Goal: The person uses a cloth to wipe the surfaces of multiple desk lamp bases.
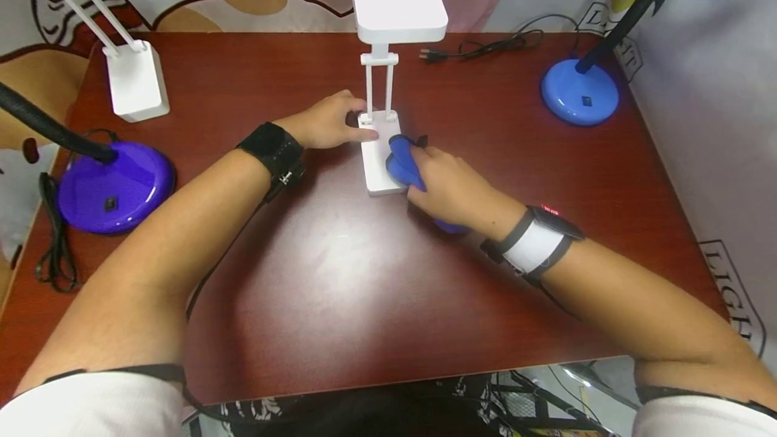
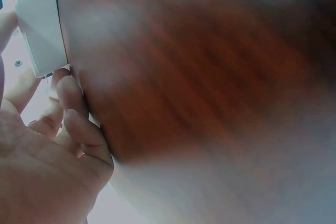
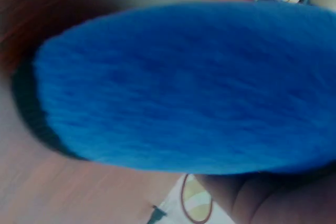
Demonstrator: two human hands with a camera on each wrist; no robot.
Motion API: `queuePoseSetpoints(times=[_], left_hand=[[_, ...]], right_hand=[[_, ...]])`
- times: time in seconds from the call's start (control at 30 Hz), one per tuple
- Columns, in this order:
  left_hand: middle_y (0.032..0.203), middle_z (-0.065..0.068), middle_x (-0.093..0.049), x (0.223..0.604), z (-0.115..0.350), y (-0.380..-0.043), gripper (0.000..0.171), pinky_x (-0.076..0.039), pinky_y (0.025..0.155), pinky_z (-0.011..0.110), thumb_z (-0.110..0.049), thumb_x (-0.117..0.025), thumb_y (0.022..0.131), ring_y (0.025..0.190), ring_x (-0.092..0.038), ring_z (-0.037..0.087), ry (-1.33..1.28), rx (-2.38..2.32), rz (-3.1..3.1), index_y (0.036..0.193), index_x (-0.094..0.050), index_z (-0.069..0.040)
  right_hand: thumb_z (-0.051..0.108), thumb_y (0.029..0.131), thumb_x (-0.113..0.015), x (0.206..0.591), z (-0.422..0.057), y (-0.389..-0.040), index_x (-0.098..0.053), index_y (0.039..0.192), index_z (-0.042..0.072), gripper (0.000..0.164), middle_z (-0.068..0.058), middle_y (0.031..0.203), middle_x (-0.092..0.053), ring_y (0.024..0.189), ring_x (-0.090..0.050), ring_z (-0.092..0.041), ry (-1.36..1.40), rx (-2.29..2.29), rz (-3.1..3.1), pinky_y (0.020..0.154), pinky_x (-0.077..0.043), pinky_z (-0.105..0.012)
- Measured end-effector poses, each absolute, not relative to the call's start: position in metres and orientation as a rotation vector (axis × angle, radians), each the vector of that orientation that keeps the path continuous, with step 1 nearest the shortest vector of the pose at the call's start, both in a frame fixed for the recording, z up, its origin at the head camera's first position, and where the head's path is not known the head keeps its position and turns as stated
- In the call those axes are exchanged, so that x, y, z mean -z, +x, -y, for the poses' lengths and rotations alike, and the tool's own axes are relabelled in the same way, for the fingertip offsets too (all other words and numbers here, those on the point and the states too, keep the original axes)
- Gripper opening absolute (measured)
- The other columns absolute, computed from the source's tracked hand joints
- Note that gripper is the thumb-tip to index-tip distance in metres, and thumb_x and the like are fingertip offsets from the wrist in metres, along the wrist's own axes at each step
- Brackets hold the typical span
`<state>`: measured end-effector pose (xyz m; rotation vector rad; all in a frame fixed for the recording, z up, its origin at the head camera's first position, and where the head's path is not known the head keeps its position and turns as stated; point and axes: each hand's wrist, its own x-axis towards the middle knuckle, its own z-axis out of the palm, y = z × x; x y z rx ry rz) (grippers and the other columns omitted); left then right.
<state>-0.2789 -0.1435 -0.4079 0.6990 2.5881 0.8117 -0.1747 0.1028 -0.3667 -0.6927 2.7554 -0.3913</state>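
A white desk lamp [image 1: 374, 166] stands upright near the table's middle, its flat head raised above its base on two thin rods. My left hand [image 1: 328, 123] grips the back left of the base, thumb laid across its top. In the left wrist view, curled fingers sit by a corner of the white base [image 2: 41, 22]. My right hand [image 1: 452, 184] holds a bunched blue cloth [image 1: 403, 162] against the base's front right part. The fuzzy cloth [image 3: 184, 87] fills most of the right wrist view and hides what lies behind it.
A purple lamp base [image 1: 130, 187] and another white lamp [image 1: 138, 79] stand at the left. At the back right is a blue lamp [image 1: 577, 96], with a black plug and cord [image 1: 485, 49] beside it. Walls border the brown table [image 1: 364, 315] behind and at the right.
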Motion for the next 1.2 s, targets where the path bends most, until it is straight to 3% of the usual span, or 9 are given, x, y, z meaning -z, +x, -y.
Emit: queuePoseSetpoints(times=[0.27,0.57,0.7,0.77,0.87,0.93,1.0,1.1,1.2], left_hand=[[0.124,0.018,-0.056,0.406,0.142,-0.279,0.051,-0.044,0.102,0.044,-0.039,-0.073,0.097,0.113,-0.053,0.028,0.696,-0.798,-2.593,0.134,-0.064,-0.005],[0.125,0.019,-0.056,0.405,0.141,-0.276,0.050,-0.045,0.101,0.045,-0.040,-0.072,0.098,0.112,-0.054,0.029,0.692,-0.794,-2.596,0.133,-0.064,-0.005],[0.133,0.021,-0.054,0.404,0.143,-0.275,0.059,-0.043,0.108,0.048,-0.043,-0.064,0.102,0.121,-0.053,0.032,0.655,-0.810,-2.586,0.143,-0.055,-0.003],[0.132,0.020,-0.056,0.402,0.146,-0.271,0.055,-0.043,0.108,0.047,-0.042,-0.060,0.103,0.122,-0.054,0.031,0.622,-0.886,-2.606,0.142,-0.054,-0.003],[0.115,0.014,-0.063,0.396,0.155,-0.255,0.032,-0.047,0.095,0.040,-0.031,-0.059,0.104,0.107,-0.058,0.026,0.661,-1.039,-2.681,0.120,-0.063,-0.004],[0.096,0.010,-0.064,0.391,0.163,-0.240,0.018,-0.045,0.081,0.034,-0.023,-0.062,0.101,0.090,-0.058,0.023,0.754,-1.110,-2.723,0.100,-0.066,-0.005],[0.085,0.007,-0.065,0.386,0.167,-0.225,0.016,-0.044,0.072,0.029,-0.019,-0.064,0.100,0.079,-0.058,0.021,0.838,-1.149,-2.710,0.092,-0.069,-0.006],[0.085,0.009,-0.071,0.380,0.167,-0.211,0.021,-0.048,0.065,0.025,-0.025,-0.064,0.103,0.071,-0.065,0.024,0.822,-1.235,-2.569,0.099,-0.071,-0.005],[0.096,0.015,-0.074,0.376,0.164,-0.206,0.033,-0.055,0.061,0.031,-0.035,-0.061,0.105,0.073,-0.071,0.033,0.679,-1.317,-2.446,0.117,-0.066,-0.004]], right_hand=[[0.020,0.095,-0.064,0.372,-0.097,-0.202,-0.039,0.155,-0.010,0.071,-0.031,0.143,-0.058,0.126,-0.065,-0.042,-0.645,0.500,-2.824,0.102,-0.056,-0.053],[0.018,0.091,-0.069,0.375,-0.111,-0.150,-0.043,0.153,-0.008,0.072,-0.028,0.143,-0.059,0.122,-0.066,-0.040,-0.807,0.427,-2.828,0.102,-0.055,-0.052],[0.018,0.091,-0.068,0.371,-0.113,-0.153,-0.051,0.150,-0.005,0.064,-0.024,0.134,-0.064,0.113,-0.068,-0.036,-0.818,0.547,-2.890,0.095,-0.058,-0.051],[0.019,0.091,-0.068,0.368,-0.110,-0.159,-0.057,0.146,-0.002,0.059,-0.021,0.124,-0.066,0.103,-0.069,-0.034,-0.813,0.664,-2.938,0.087,-0.059,-0.050],[0.022,0.091,-0.065,0.364,-0.099,-0.169,-0.065,0.139,0.004,0.052,-0.017,0.110,-0.063,0.092,-0.063,-0.030,-0.790,0.879,-2.963,0.078,-0.056,-0.047],[0.024,0.091,-0.064,0.363,-0.089,-0.176,-0.066,0.137,0.005,0.050,-0.016,0.108,-0.061,0.093,-0.060,-0.029,-0.770,0.994,-2.950,0.078,-0.054,-0.045],[0.024,0.092,-0.065,0.363,-0.080,-0.182,-0.066,0.137,0.005,0.049,-0.016,0.110,-0.062,0.098,-0.060,-0.029,-0.737,1.081,-2.920,0.081,-0.053,-0.045],[0.027,0.094,-0.069,0.363,-0.068,-0.188,-0.062,0.143,0.003,0.055,-0.018,0.118,-0.064,0.107,-0.060,-0.030,-0.666,1.160,-2.857,0.091,-0.054,-0.044],[0.030,0.096,-0.072,0.361,-0.062,-0.189,-0.053,0.151,0.000,0.065,-0.020,0.124,-0.062,0.109,-0.063,-0.030,-0.615,1.252,-2.757,0.094,-0.055,-0.043]])
